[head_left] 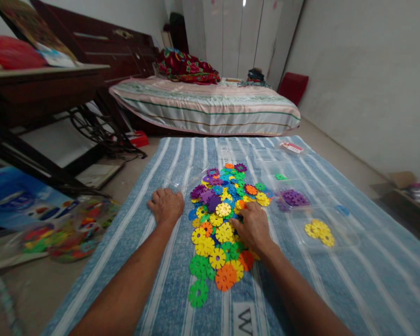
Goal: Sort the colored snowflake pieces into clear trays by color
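A long pile of interlocking plastic snowflake discs (217, 257) in yellow, green, orange, blue and purple lies on the striped cloth. My right hand (256, 227) reaches into the right side of the pile, fingers curled down among the discs. Its fingertips touch an orange and a yellow piece, and the hand hides whatever is between them. Left of the pile, my left hand (166, 205) rests palm down on the cloth, fingers slightly spread and holding nothing. To the right, a clear plastic box holds yellow discs (320, 232); purple discs (294, 197) lie in another behind it.
Farther back, a green disc (280, 177) sits in a clear container, near a small red-and-white labelled packet (291, 147). Beyond the blue striped cloth (126, 252) stands a bed (210, 105). Clear bags of coloured pieces (73, 233) lie at the left, below a sewing-machine table (49, 84).
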`<state>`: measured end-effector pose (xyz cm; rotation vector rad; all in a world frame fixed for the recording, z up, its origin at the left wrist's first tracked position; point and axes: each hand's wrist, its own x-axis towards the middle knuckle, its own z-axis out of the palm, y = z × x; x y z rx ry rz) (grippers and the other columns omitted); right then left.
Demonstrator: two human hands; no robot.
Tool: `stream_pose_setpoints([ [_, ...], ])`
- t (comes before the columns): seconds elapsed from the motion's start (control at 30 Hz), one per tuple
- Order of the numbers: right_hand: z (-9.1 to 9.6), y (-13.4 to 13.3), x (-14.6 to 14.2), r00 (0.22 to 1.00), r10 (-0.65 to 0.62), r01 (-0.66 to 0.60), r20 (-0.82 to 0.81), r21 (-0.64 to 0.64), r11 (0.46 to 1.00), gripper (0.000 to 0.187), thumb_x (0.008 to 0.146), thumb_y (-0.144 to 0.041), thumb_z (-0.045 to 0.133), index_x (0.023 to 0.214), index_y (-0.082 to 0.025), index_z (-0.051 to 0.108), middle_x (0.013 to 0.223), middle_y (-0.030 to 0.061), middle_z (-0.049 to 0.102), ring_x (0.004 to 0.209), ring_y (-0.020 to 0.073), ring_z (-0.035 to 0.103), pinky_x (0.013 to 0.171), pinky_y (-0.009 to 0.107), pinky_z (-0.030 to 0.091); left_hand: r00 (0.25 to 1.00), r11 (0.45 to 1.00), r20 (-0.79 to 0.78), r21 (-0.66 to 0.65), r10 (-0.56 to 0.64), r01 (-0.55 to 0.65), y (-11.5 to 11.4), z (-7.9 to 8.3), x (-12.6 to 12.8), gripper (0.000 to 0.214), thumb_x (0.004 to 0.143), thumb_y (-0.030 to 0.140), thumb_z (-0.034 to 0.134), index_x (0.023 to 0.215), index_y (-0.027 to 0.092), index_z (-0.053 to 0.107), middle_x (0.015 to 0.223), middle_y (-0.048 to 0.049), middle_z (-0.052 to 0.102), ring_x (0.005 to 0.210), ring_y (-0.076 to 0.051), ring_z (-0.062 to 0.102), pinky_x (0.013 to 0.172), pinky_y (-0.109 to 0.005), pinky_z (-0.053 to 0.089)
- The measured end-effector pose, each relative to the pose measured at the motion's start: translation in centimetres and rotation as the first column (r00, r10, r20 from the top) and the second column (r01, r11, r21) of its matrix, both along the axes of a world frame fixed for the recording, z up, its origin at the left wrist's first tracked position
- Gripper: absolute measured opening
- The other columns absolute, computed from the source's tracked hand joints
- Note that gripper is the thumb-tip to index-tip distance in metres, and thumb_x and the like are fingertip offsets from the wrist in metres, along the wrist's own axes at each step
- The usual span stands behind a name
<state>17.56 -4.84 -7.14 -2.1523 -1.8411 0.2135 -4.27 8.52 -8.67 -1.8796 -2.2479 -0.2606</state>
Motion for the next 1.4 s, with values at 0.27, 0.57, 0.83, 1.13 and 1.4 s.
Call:
stream_pose_setpoints([
  [0.27,-1.1,0.1,-0.4,0.989,-0.025,0.038,-0.143,0.089,0.995,0.024,0.077,-0.043,0.072,0.076,-0.019,0.071,0.106,0.0119,0.064,0.106,0.0281,0.055,0.090,0.040,0.041,1.000,0.999,-0.005,0.033,-0.004,0.004,0.2,-0.4,-0.1,0.046,0.090,0.036,0.036,0.115,0.005,0.059,0.119,-0.0224,0.058,0.116,-0.034,0.047,0.090,-0.046,0.036],
  [0.57,-2.5,0.2,0.9,0.874,-0.020,0.135,-0.486,0.203,0.970,0.012,0.075,-0.024,0.066,0.063,-0.022,0.067,0.106,0.0079,0.069,0.103,0.0237,0.062,0.092,0.039,0.046,1.000,1.000,-0.005,0.020,-0.009,0.009,0.1,-0.2,-0.1,0.045,0.090,0.035,0.036,0.115,0.005,0.059,0.120,-0.0224,0.058,0.116,-0.034,0.046,0.091,-0.047,0.036],
  [0.83,-2.0,-0.8,2.2,0.733,0.071,0.121,-0.676,0.232,0.965,0.015,0.075,-0.030,0.062,0.067,-0.022,0.071,0.094,0.0062,0.071,0.093,0.0216,0.065,0.089,0.036,0.048,1.000,1.000,-0.011,0.021,-0.010,0.010,0.2,-0.3,-0.2,0.046,0.089,0.036,0.038,0.116,0.005,0.059,0.119,-0.0228,0.059,0.115,-0.034,0.047,0.091,-0.047,0.037],
  [1.13,-0.5,-2.3,3.0,0.758,0.167,0.069,-0.631,0.332,0.941,0.024,0.083,-0.032,0.055,0.069,-0.022,0.072,0.083,0.0050,0.072,0.082,0.0197,0.066,0.079,0.033,0.050,1.000,1.000,-0.005,-0.013,-0.010,0.010,0.2,0.1,0.0,0.048,0.090,0.036,0.035,0.117,0.005,0.058,0.121,-0.0239,0.058,0.117,-0.035,0.047,0.092,-0.048,0.037],
  [1.4,4.2,-5.3,10.9,0.954,-0.016,0.196,-0.300,0.580,0.791,0.020,0.085,-0.034,0.058,0.078,-0.021,0.072,0.085,0.0065,0.073,0.082,0.0203,0.067,0.081,0.034,0.049,1.000,0.998,-0.024,-0.055,0.017,-0.018,1.6,-0.2,-0.4,0.055,0.090,0.042,0.030,0.116,0.003,0.058,0.122,-0.0244,0.056,0.118,-0.035,0.046,0.091,-0.047,0.038],
])
